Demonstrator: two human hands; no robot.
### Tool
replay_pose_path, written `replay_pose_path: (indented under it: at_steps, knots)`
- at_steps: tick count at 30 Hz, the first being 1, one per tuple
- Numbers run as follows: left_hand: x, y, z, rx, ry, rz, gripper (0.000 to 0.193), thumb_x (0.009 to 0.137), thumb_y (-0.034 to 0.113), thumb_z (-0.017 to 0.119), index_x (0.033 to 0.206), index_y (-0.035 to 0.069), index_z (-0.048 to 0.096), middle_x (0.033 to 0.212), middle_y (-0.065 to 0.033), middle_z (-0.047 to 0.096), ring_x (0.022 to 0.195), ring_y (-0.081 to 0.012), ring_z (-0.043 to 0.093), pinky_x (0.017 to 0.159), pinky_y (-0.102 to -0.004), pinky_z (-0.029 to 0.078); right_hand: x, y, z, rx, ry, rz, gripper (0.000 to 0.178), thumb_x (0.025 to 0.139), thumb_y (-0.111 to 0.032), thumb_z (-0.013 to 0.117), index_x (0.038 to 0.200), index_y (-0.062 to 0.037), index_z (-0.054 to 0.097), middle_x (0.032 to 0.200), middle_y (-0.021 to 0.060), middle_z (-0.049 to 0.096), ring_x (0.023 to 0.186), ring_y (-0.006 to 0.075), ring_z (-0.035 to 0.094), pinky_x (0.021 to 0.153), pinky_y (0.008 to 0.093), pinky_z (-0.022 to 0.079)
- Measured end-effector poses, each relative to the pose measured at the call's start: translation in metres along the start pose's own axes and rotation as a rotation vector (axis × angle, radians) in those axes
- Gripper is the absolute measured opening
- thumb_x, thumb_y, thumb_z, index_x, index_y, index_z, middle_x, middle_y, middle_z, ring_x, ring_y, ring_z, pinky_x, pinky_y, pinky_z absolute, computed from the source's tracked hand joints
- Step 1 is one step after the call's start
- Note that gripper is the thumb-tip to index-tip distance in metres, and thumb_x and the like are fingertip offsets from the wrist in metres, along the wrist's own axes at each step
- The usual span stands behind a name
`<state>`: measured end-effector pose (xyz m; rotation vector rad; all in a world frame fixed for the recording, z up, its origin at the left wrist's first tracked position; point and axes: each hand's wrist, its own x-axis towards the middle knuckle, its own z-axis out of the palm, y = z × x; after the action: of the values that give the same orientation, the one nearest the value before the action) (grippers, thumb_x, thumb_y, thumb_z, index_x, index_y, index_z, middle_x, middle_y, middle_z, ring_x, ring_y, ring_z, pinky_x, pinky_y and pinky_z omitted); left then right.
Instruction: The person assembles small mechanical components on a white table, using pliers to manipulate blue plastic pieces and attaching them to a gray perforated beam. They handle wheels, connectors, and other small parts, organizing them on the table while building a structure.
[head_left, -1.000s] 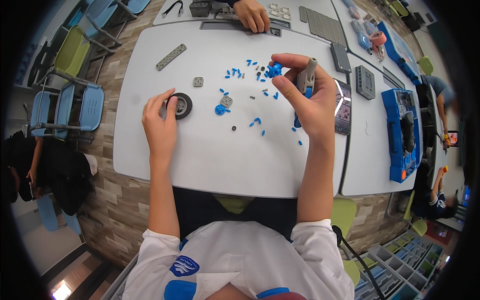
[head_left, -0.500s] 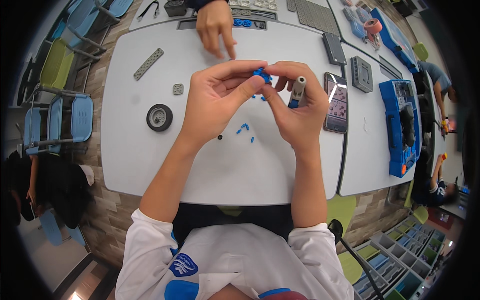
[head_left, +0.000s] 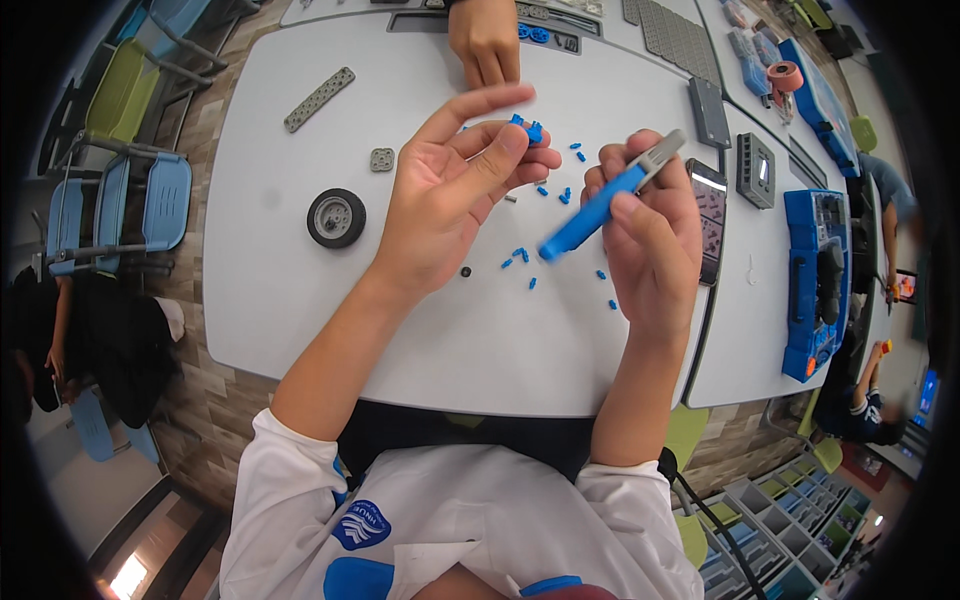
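Observation:
My left hand (head_left: 440, 200) is raised over the white table, thumb and fingers closed on a small blue plastic connector (head_left: 534, 132). To its right, my right hand (head_left: 660, 240) grips a blue-and-grey pin tool (head_left: 598, 212), whose blue end slants down toward the left. The two hands are apart. Several loose blue pins (head_left: 520, 254) lie scattered on the table beneath and between them. A small black ring (head_left: 466, 272) sits near my left wrist. Beyond my left fingers, another person's hand (head_left: 485, 50) reaches in from the far side.
On the left lie a black-tyred wheel (head_left: 336, 218), a square grey plate (head_left: 381, 159) and a long grey beam (head_left: 319, 99). Rightward are a smartphone (head_left: 712, 225), a grey box with a screen (head_left: 755, 170) and a blue case (head_left: 800, 290). White tabletops (head_left: 450, 360) adjoin at a seam.
My hands have separated. The right one moved right and turned the tool from upright to slanting, while the left keeps the blue connector. The other person's hand has drawn back.

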<state>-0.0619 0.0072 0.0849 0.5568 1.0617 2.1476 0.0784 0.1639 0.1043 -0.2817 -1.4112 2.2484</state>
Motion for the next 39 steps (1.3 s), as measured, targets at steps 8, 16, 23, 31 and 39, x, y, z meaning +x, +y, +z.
replay_pose_path:
  at_steps: [8, 16, 23, 31, 39]
  knots:
    - [-0.007, -0.011, 0.007, -0.021, 0.071, -0.007, 0.026, 0.113, 0.020, 0.071, 0.133, 0.004, 0.066, 0.134, -0.0156, 0.074, 0.124, -0.0194, 0.073, 0.108, -0.0349, 0.060, 0.005, -0.003, 0.001, -0.019, 0.108, -0.225, 0.036, 0.111, -0.006, 0.070, 0.138, -0.0086, 0.046, 0.126, 0.0237, 0.072, 0.098, 0.0276, 0.078, 0.086, 0.0365, 0.063]
    - [-0.005, -0.010, 0.007, 0.008, 0.092, -0.036, 0.027, 0.113, 0.013, 0.071, 0.137, 0.003, 0.064, 0.138, -0.0146, 0.073, 0.125, -0.0193, 0.072, 0.114, -0.0321, 0.055, 0.006, 0.004, 0.009, -0.254, 0.257, -0.383, 0.022, 0.113, -0.010, 0.068, 0.131, -0.0015, 0.058, 0.120, 0.0199, 0.076, 0.113, 0.0290, 0.078, 0.094, 0.0430, 0.065]
    - [0.003, -0.002, -0.003, -0.069, 0.028, 0.030, 0.038, 0.117, 0.015, 0.062, 0.150, -0.003, 0.067, 0.132, -0.0147, 0.076, 0.112, -0.0130, 0.070, 0.106, -0.0288, 0.055, 0.004, 0.000, 0.017, -0.743, 0.111, -0.304, 0.013, 0.108, -0.008, 0.072, 0.120, -0.0046, 0.069, 0.108, 0.0125, 0.076, 0.098, 0.0216, 0.076, 0.083, 0.0376, 0.060]
    - [0.005, 0.008, -0.009, 0.399, -0.063, 0.120, 0.039, 0.118, 0.026, 0.064, 0.141, -0.004, 0.074, 0.112, -0.0098, 0.079, 0.092, -0.0099, 0.069, 0.085, -0.0247, 0.057, 0.006, 0.012, 0.011, -1.494, 0.050, -0.511, 0.032, 0.091, -0.033, 0.089, 0.110, -0.0116, 0.076, 0.091, 0.0041, 0.065, 0.081, 0.0254, 0.062, 0.078, 0.0409, 0.042]
    - [0.003, 0.004, -0.005, 0.446, -0.048, 0.141, 0.028, 0.112, 0.019, 0.073, 0.129, -0.002, 0.081, 0.108, -0.0070, 0.079, 0.093, -0.0106, 0.071, 0.084, -0.0259, 0.061, 0.005, 0.011, 0.010, -1.548, 0.044, -0.514, 0.031, 0.090, -0.034, 0.090, 0.107, -0.0134, 0.076, 0.091, 0.0035, 0.066, 0.081, 0.0249, 0.064, 0.078, 0.0410, 0.043]
